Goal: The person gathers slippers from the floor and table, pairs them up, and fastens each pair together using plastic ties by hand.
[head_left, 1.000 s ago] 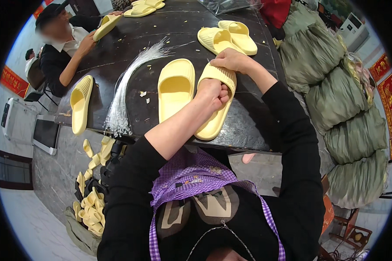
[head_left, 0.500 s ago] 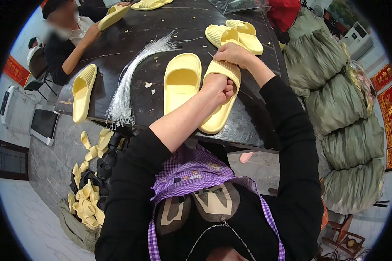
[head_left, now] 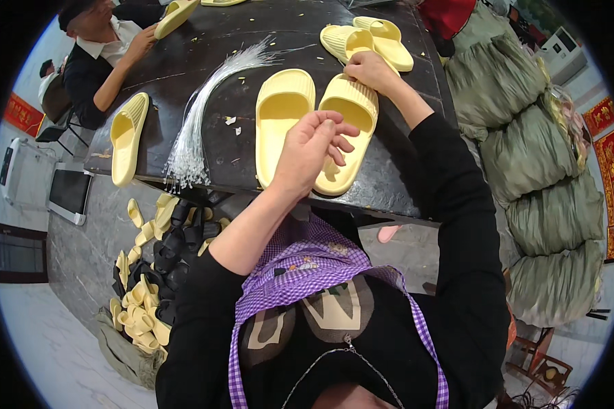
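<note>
Just drawn left hand [head_left: 312, 146] out from under strap [head_left: 359, 94] of right slipper [head_left: 365, 117]; holding it above slipper, fingers loosely curled and parted, nothing visible in grip. Probably means done reaching inside, for now. Keeping right hand [head_left: 370, 70] bent at toe; cannot tell tightness or contents of that grip. Lying flat by near edge of desk [head_left: 235, 160], toward right corner, beside matching left slipper [head_left: 280, 126]. Looks pale yellow, ribbed across strap, smooth inside.

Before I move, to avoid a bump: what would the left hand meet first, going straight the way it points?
Probably the ribbed strap of the yellow slipper at the right hand; depth is unclear.
</note>
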The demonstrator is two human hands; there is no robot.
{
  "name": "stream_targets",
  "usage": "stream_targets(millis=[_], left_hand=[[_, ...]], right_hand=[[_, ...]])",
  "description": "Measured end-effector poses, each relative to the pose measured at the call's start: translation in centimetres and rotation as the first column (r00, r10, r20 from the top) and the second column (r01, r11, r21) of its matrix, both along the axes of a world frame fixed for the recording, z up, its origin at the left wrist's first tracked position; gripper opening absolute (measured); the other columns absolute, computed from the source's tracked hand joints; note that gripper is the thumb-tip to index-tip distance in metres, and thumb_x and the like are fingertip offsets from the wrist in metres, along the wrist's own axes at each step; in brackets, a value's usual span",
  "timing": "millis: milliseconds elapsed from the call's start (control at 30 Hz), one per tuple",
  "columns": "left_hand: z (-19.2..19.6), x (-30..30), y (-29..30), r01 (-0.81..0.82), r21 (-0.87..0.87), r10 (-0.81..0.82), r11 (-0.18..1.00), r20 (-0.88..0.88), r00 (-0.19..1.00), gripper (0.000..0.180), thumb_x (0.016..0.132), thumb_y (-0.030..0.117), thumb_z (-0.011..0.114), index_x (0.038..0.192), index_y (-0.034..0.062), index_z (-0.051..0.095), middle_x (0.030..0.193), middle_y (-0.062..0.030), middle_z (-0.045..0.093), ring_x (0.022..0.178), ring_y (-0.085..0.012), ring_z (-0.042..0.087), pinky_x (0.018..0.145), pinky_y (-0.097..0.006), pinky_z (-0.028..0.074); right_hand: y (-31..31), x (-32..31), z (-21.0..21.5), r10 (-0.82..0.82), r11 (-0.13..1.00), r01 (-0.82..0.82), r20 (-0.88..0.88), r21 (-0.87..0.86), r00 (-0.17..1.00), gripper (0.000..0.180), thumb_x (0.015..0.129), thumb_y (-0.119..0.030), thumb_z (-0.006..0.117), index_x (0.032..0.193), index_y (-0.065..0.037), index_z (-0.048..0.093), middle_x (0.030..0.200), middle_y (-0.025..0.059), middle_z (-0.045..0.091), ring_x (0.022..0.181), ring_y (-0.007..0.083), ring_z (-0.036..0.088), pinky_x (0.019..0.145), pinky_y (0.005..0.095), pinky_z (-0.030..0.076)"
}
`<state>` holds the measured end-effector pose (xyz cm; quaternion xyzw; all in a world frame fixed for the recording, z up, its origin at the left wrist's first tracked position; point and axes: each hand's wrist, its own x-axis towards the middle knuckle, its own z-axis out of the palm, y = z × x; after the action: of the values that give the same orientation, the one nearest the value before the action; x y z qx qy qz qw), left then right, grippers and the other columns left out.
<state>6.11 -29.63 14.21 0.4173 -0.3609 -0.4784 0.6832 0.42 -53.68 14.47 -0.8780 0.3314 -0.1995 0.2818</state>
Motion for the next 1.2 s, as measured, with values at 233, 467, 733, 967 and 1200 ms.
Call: stream_targets(millis=[233, 467, 733, 967, 1200], left_hand=[[-0.5, 1.2, 1.2, 0.068, -0.130, -0.082, 0.989, -0.100, 0.992, 0.020, 0.093, 0.011, 0.039, 0.104, -0.0043, 0.044, 0.100, -0.0231, 0.058, 0.078, -0.0159, 0.060, 0.060, -0.024, 0.051], [-0.6, 1.5, 3.0, 0.035, 0.172, 0.046, 0.984, -0.444, 0.895, 0.020, 0.094, 0.017, 0.037, 0.097, -0.0004, 0.047, 0.082, -0.0153, 0.061, 0.060, -0.0134, 0.057, 0.043, -0.021, 0.042], [0.1, 3.6, 2.7, 0.322, 0.325, -0.027, 0.889, -0.665, 0.746, 0.015, 0.092, 0.016, 0.039, 0.091, 0.0036, 0.048, 0.065, -0.0051, 0.054, 0.045, -0.0103, 0.046, 0.033, -0.021, 0.028], [0.3, 8.4, -3.2, 0.108, 0.643, 0.077, 0.758, -0.253, 0.964, 0.015, 0.088, 0.014, 0.039, 0.084, 0.0035, 0.049, 0.061, -0.0046, 0.050, 0.042, -0.0099, 0.041, 0.034, -0.021, 0.028], [1.9, 6.8, -4.7, -0.073, 0.704, -0.052, 0.706, 0.155, 0.987, 0.016, 0.087, 0.011, 0.037, 0.081, 0.0030, 0.050, 0.060, -0.0043, 0.047, 0.041, -0.0111, 0.038, 0.034, -0.026, 0.028]], right_hand=[[0.3, 0.0, -0.2, -0.030, 0.998, 0.031, 0.023, -0.048, 0.999, 0.022, 0.067, -0.019, 0.059, 0.076, -0.001, 0.065, 0.073, 0.0142, 0.064, 0.067, 0.0233, 0.062, 0.063, 0.0322, 0.048], [1.2, -0.5, 0.4, 0.036, 0.995, -0.036, -0.001, -0.098, 0.999, 0.021, 0.068, -0.018, 0.058, 0.077, -0.001, 0.065, 0.073, 0.0141, 0.064, 0.068, 0.0241, 0.061, 0.064, 0.0327, 0.048], [3.2, -1.4, 0.6, 0.125, 0.978, -0.125, -0.009, -0.168, 0.992, 0.018, 0.074, -0.015, 0.054, 0.078, 0.001, 0.061, 0.068, 0.0113, 0.061, 0.062, 0.0171, 0.056, 0.059, 0.0299, 0.045], [3.6, 0.3, -0.2, 0.150, 0.981, -0.142, 0.055, -0.129, 0.987, 0.015, 0.076, -0.013, 0.053, 0.081, 0.000, 0.060, 0.069, 0.0107, 0.061, 0.065, 0.0184, 0.058, 0.061, 0.0303, 0.045], [2.0, 2.4, 0.4, 0.407, 0.913, -0.407, 0.180, -0.037, 0.895, 0.011, 0.077, -0.011, 0.054, 0.080, -0.001, 0.059, 0.080, 0.0094, 0.064, 0.074, 0.0179, 0.058, 0.068, 0.0291, 0.046]])
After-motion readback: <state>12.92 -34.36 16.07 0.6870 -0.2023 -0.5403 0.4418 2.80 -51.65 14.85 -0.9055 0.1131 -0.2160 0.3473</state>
